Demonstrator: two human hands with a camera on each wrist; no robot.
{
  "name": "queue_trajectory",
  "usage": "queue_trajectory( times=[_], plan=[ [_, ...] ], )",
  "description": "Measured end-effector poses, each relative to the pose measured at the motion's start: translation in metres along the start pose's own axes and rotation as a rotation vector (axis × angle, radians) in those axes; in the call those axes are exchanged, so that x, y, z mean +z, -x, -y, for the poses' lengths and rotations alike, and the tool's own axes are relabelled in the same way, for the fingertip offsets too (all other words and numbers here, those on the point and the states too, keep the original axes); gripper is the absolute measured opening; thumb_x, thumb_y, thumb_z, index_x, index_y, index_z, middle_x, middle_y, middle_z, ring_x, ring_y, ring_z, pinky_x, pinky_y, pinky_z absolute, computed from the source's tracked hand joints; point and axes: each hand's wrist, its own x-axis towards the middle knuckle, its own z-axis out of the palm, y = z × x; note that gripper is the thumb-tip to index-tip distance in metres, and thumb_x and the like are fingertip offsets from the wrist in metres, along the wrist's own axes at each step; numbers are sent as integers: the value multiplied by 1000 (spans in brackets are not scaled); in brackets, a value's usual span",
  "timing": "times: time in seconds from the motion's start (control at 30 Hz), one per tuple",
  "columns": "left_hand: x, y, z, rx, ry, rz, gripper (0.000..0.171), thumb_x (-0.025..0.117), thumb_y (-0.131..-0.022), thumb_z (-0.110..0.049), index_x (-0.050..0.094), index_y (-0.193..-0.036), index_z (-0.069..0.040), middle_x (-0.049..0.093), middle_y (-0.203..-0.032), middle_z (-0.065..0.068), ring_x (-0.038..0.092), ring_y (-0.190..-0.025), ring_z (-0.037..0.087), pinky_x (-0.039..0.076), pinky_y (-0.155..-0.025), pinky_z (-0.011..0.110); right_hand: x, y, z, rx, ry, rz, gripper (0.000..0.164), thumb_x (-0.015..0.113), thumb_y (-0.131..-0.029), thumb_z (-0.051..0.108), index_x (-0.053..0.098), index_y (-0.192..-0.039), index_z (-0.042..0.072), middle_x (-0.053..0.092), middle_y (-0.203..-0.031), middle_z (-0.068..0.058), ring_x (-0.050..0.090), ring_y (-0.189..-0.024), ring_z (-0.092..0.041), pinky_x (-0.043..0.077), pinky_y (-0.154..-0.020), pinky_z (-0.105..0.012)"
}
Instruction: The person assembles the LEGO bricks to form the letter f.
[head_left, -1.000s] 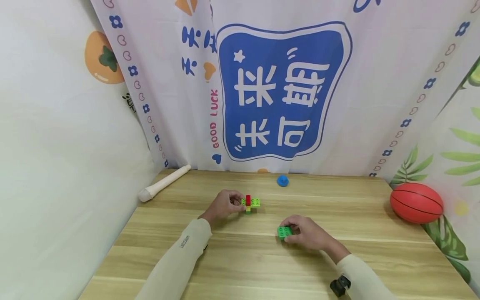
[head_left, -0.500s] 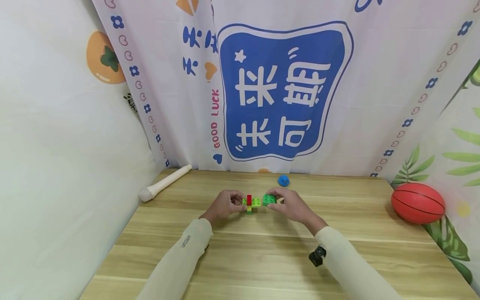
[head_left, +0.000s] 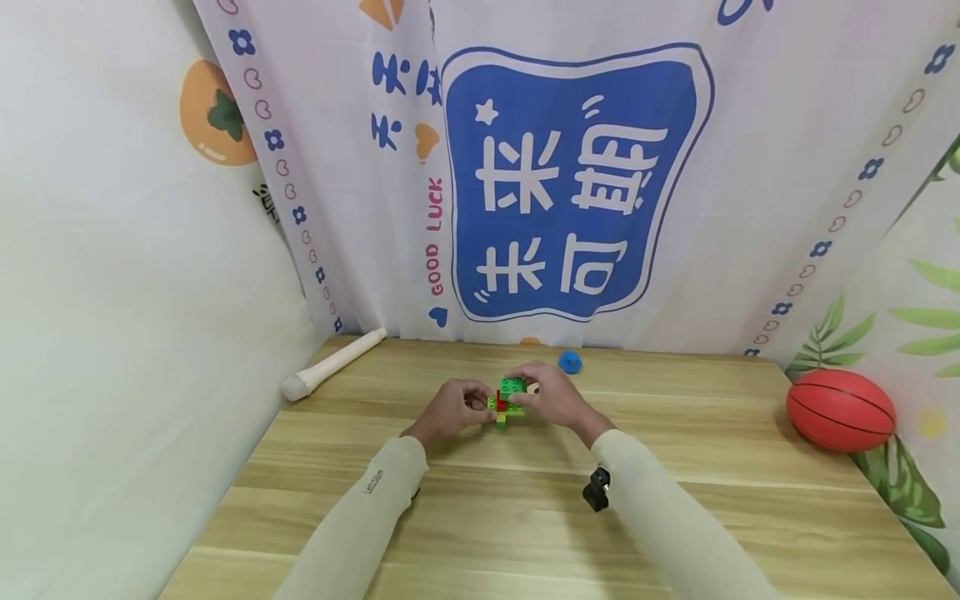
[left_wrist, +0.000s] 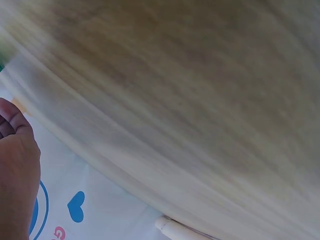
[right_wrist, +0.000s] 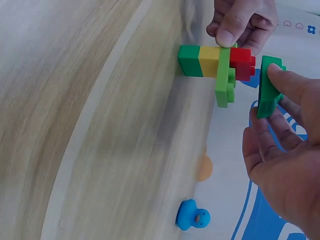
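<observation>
In the right wrist view a small toy-brick stack stands on the table: a dark green brick point(right_wrist: 189, 61) at the bottom, a yellow brick point(right_wrist: 209, 61), a light green brick point(right_wrist: 223, 85) laid crosswise, and a red brick point(right_wrist: 241, 63) on top. My left hand point(head_left: 450, 407) pinches one end of the light green brick. Between thumb and fingers my right hand point(head_left: 557, 396) holds a studded green brick point(right_wrist: 270, 89). It is just above the red brick's studs, with a narrow gap showing. The left wrist view shows only part of the left hand point(left_wrist: 17, 170).
A blue toy duck point(right_wrist: 190, 215) sits behind my right hand near the table's back edge. The white stick-like object point(head_left: 333, 365) lies at the back left. A red ball point(head_left: 840, 410) rests at the right edge. Printed curtains point(head_left: 675, 317) enclose the wooden table point(head_left: 480, 517).
My right hand has carried the green brick left and away from me, from the open table to over the red brick. The left hand keeps its hold on the stack.
</observation>
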Motion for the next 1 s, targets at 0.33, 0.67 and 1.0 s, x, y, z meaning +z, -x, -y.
queue_trajectory(
  times=[0.33,0.67,1.0],
  plan=[
    [-2,-1,-2,21,2,2,22,86,-90,-7,79,-110,-1,76,-96,9,64,-84,12,54,-75,20,1,-5,0,7,20,-1,37,81,-97,15,75,-133,8,72,-132,-13,70,-114,-26,59,-95,-46],
    [0,0,0,20,-7,11,24,87,-90,-8,78,-111,0,76,-97,9,64,-84,11,54,-76,20,6,-10,-3,-37,46,38,33,82,-96,13,78,-128,7,77,-121,-11,71,-109,-23,61,-92,-42],
    [0,1,-2,13,-4,5,22,86,-90,-7,79,-110,-1,76,-96,8,64,-84,12,54,-76,20,3,-10,1,-28,70,48,32,83,-95,12,79,-127,8,78,-120,-11,71,-109,-24,61,-92,-42]
  ],
)
